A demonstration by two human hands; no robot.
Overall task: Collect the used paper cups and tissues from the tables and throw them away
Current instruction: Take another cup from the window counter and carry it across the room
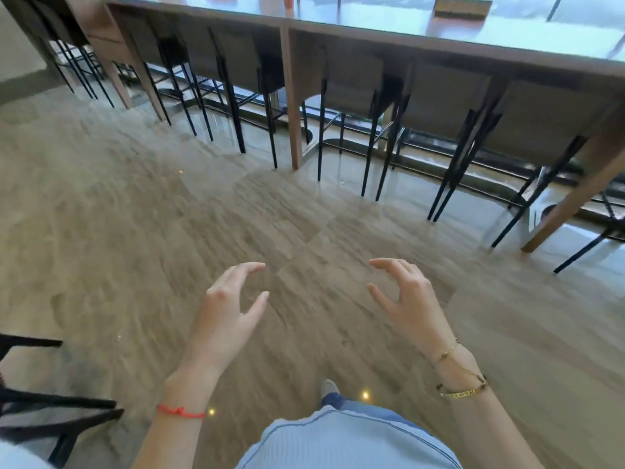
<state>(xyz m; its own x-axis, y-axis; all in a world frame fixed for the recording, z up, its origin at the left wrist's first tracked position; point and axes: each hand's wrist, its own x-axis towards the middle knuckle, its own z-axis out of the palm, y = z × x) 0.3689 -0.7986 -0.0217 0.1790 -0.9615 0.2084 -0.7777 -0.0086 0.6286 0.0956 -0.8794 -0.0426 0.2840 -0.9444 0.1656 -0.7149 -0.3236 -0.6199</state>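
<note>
Left hand (pixel 227 308) and right hand (pixel 407 299) — both empty, fingers loosely spread — held apart above the floor (pixel 135 231); desk (pixel 439 38) ahead, stools (pixel 355 96) beneath.

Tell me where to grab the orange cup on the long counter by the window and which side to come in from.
Grip the orange cup round its side wall, coming from the near edge of the counter, probably with the left hand, which is nearer its side. Only the cup's lower part shows at the frame's top, seemingly upright; its rim is out of view. Both hands hold nothing, the right hand included.
</note>
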